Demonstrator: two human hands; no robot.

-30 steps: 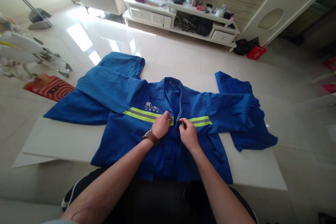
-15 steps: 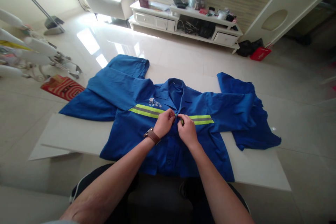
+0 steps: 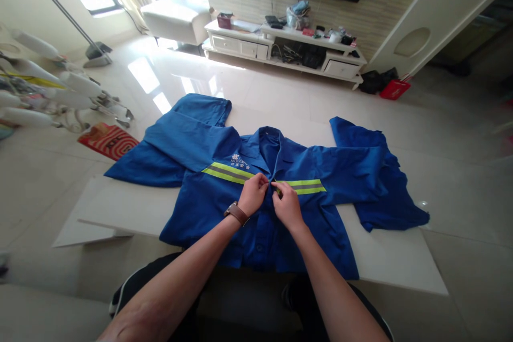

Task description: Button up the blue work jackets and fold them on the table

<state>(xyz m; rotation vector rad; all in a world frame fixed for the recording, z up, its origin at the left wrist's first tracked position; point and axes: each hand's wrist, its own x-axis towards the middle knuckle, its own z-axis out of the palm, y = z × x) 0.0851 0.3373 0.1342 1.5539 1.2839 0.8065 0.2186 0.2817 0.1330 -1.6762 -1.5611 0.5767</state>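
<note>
A blue work jacket (image 3: 212, 208) with yellow-green reflective stripes and white chest lettering lies front up, its collar pointing away from me. My left hand (image 3: 255, 194), with a brown-strapped watch at the wrist, pinches the left front edge at stripe height. Right beside it, my right hand (image 3: 287, 204) grips the opposite front edge, fingers curled. The two edges meet between my fingertips; any button there is hidden. Lower on the front, a button (image 3: 259, 248) shows. Both sleeves spread sideways over more blue cloth (image 3: 395, 192).
The white table (image 3: 401, 262) carries the garments. A red paper bag (image 3: 108, 140) and a white-armed rack (image 3: 60, 85) stand at left. Across the tiled floor are a white TV cabinet (image 3: 240, 49), a white stool (image 3: 176, 18) and a red bag (image 3: 395, 89).
My hands have drawn closer together, bringing the jacket's front edges to meet at the stripe. The view has tilted up and shifted left a little.
</note>
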